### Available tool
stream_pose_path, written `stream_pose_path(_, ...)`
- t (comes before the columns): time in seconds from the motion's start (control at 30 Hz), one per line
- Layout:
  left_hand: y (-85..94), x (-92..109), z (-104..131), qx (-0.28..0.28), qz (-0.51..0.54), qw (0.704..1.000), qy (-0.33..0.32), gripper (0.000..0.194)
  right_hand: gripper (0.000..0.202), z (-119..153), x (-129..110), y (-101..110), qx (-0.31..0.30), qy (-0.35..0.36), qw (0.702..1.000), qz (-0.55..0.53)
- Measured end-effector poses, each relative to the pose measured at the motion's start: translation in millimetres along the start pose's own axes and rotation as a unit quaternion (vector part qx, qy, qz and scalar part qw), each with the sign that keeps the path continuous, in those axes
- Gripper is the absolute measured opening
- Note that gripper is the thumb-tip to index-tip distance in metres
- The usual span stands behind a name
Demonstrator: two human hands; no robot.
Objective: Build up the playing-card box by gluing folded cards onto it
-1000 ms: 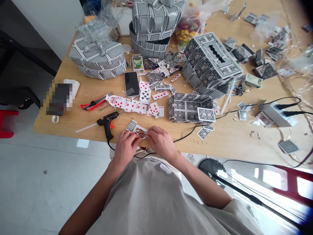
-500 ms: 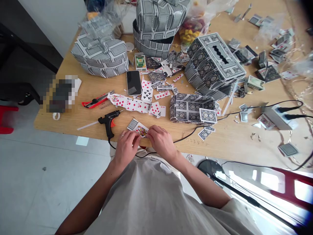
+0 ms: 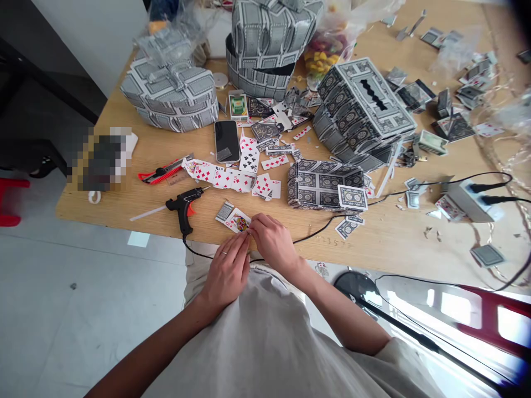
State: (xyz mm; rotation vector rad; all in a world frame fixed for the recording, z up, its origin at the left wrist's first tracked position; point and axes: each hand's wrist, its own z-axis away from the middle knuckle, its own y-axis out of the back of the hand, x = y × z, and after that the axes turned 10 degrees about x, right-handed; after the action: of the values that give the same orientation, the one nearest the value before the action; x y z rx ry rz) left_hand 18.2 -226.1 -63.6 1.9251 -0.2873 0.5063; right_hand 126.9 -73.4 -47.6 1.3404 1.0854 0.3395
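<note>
A short strip of playing cards (image 3: 237, 220), part patterned back and part face card, lies at the table's front edge. Its near right end runs under my fingertips. My right hand (image 3: 274, 243) is closed in a pinch on that end. Close against it, my left hand (image 3: 227, 270) has its fingers pressed together at the same end, a ring on one finger. What exactly lies between the fingertips is mostly hidden. Left of the cards rests a black glue gun (image 3: 182, 209) with an orange trigger. Behind them stretches a longer chain of joined cards (image 3: 224, 176).
An open card-built box (image 3: 326, 182) stands right of my hands, a loose card on its rim. Finished-looking card baskets (image 3: 174, 97) and a tissue-box shape (image 3: 365, 105) stand farther back. A red utility knife (image 3: 161, 172), a phone (image 3: 227, 141) and a black cord (image 3: 319, 228) lie around.
My left hand has moved right and toward me, off the strip's middle to its right end beside my right fingertips. More of the face card shows. The right hand has barely moved.
</note>
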Motion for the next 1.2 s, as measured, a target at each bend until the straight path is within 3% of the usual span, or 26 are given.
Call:
stream_pose_path(0.47, -4.1, 6, 0, 0.011, -0.053, 0.998, -0.020, 0.073, 0.020, 1, -6, 4, -0.033, 0.005, 0.999, 0.002)
stream_pose_path(0.73, -6.3, 4, 0, 0.007, -0.041, 0.999, -0.013, 0.065, 0.016, 3, -8, 3, -0.022, -0.001, 1.000, 0.001)
stream_pose_path(0.97, -1.0, 4, -7, -0.003, -0.068, 0.997, -0.021, 0.048, 0.013, 7, 8, -2, 0.025, -0.045, 0.995, -0.087)
stream_pose_path(1.2, -6.7, 5, -9, -0.009, -0.100, 0.994, -0.036, 0.051, 0.032, 18, 33, -7, 0.072, 0.058, 0.982, -0.163)
